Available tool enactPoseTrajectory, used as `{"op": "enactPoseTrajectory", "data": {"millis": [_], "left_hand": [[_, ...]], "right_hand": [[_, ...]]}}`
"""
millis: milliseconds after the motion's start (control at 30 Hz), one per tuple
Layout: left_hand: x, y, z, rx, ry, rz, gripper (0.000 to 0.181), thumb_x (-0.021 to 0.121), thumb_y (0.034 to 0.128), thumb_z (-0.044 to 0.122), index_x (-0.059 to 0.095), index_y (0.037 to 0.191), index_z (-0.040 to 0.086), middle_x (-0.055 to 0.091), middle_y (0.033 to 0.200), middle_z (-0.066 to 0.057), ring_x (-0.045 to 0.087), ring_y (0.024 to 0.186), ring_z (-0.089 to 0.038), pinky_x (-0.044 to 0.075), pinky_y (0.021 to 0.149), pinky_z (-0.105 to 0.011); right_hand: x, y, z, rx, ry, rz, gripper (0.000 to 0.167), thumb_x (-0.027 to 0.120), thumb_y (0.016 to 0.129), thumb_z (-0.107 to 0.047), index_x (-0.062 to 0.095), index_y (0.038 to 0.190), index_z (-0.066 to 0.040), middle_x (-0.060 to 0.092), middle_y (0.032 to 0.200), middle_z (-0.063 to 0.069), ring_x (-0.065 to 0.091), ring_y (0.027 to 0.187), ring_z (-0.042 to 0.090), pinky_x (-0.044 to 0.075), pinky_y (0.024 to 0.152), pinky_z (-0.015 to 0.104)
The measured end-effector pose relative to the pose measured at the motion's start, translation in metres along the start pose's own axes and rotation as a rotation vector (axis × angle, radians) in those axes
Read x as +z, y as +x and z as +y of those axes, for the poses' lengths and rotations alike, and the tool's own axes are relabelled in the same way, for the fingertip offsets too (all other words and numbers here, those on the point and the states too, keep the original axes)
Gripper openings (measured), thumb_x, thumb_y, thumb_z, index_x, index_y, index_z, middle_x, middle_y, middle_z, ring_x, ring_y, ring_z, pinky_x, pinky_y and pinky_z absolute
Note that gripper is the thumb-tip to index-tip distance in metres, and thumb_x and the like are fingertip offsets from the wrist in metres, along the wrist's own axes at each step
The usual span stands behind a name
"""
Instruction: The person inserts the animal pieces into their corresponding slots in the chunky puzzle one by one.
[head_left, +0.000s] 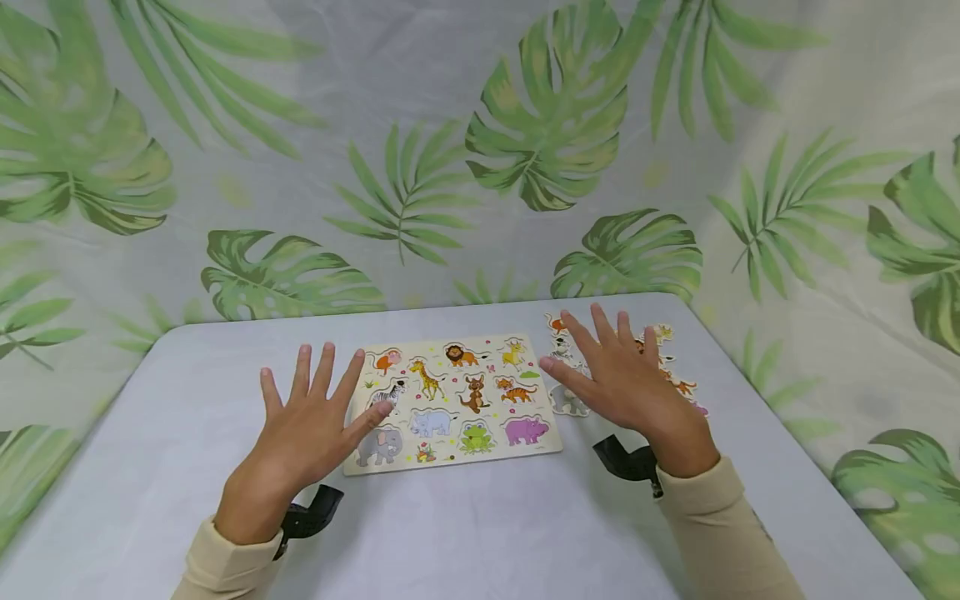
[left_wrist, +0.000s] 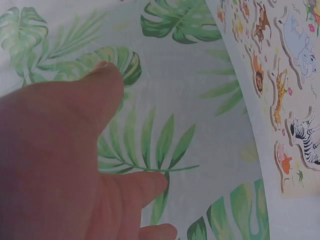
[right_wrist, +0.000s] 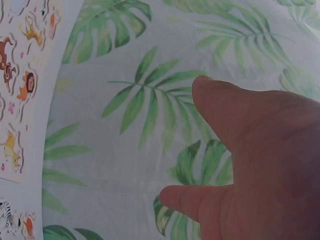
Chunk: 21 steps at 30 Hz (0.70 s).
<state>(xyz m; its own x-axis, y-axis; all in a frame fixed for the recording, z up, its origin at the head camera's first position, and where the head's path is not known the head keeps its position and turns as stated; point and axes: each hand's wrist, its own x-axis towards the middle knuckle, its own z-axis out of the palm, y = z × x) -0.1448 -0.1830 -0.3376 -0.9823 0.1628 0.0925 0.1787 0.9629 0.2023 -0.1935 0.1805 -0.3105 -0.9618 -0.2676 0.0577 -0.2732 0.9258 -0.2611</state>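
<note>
A wooden animal puzzle board (head_left: 450, 400) lies on the white table, with shaped recesses printed with a giraffe, lion, zebra, frog and other animals. My left hand (head_left: 300, 433), fingers spread, hovers over the board's left edge and holds nothing. Spread likewise and holding nothing, my right hand (head_left: 630, 379) is above the loose animal pieces to the right of the board. Among those pieces are an elephant piece (head_left: 567, 402) and a zebra piece (head_left: 560, 347); the hand hides part of the group. Each wrist view shows thumb and fingers extended, with the board (left_wrist: 275, 165) off to one side.
The table (head_left: 450, 533) is covered in plain white. Behind it and at its right side hangs a cloth (head_left: 420, 108) with green leaf prints. A black camera mount (head_left: 311, 512) sits on the left wrist, another mount (head_left: 626, 460) on the right.
</note>
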Motion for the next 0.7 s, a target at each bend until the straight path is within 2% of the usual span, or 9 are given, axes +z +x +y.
{"op": "enactPoseTrajectory", "data": {"millis": [267, 367, 567, 700], "left_hand": [[-0.003, -0.001, -0.003, -0.004, -0.001, 0.001, 0.089, 0.028, 0.0911, 0.073, 0.015, 0.156, 0.014, 0.003, 0.159, -0.023, -0.014, 0.144, -0.042, -0.02, 0.102, -0.071], [-0.001, 0.002, -0.007, 0.01, -0.019, 0.021, 0.087, 0.029, 0.092, 0.072, 0.017, 0.156, 0.014, 0.006, 0.159, -0.023, -0.01, 0.145, -0.042, -0.016, 0.103, -0.072], [0.016, 0.008, -0.021, 0.026, -0.096, 0.051, 0.078, 0.035, 0.0963, 0.063, 0.028, 0.152, 0.009, 0.02, 0.156, -0.025, 0.008, 0.144, -0.045, 0.0, 0.107, -0.072], [0.032, 0.011, -0.037, 0.022, -0.199, 0.044, 0.072, 0.037, 0.0991, 0.056, 0.032, 0.149, 0.004, 0.027, 0.152, -0.027, 0.017, 0.142, -0.046, 0.008, 0.109, -0.069]], "right_hand": [[-0.001, -0.002, 0.002, 0.002, 0.013, 0.003, 0.085, 0.032, 0.09, -0.074, 0.016, 0.156, -0.022, 0.002, 0.16, 0.021, -0.005, 0.141, 0.052, -0.008, 0.104, 0.074], [0.0, -0.002, 0.004, 0.006, 0.015, 0.002, 0.085, 0.033, 0.091, -0.073, 0.015, 0.156, -0.021, 0.002, 0.16, 0.022, -0.003, 0.141, 0.053, -0.008, 0.104, 0.074], [-0.002, 0.001, 0.009, 0.027, 0.019, 0.007, 0.087, 0.033, 0.09, -0.073, 0.014, 0.156, -0.02, 0.003, 0.16, 0.022, -0.002, 0.141, 0.053, -0.008, 0.104, 0.074], [-0.001, 0.0, 0.012, 0.025, 0.02, 0.007, 0.087, 0.034, 0.09, -0.073, 0.017, 0.156, -0.017, 0.005, 0.159, 0.024, -0.001, 0.141, 0.053, -0.007, 0.104, 0.074]]}}
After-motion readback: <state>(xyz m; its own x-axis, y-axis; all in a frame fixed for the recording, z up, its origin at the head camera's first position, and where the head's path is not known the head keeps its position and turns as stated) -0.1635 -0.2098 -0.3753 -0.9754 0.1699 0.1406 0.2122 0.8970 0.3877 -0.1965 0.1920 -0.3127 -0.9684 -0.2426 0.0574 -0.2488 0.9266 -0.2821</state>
